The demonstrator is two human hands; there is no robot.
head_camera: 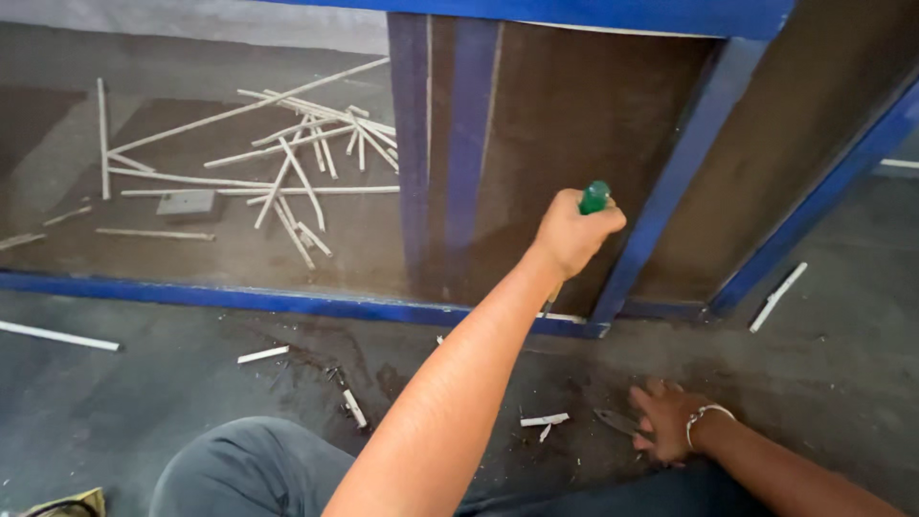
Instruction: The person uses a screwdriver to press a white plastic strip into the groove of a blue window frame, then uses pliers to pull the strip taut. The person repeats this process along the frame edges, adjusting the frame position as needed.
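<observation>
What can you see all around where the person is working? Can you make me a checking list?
surface: dark, dusty floor.
job's things: green-handled screwdriver against a brown panel in a blue frame.
clutter: white strips piled behind the frame; short white pieces and pliers on the floor.
grippers: left hand fisted on the screwdriver; right hand spread flat on the floor by the pliers.
cables: nothing seen.
surroundings: grey-trousered knee below.

Dark grey dusty floor across lower frame. Blue metal frame with brown panels above. Pale strips scattered upper left.
</observation>
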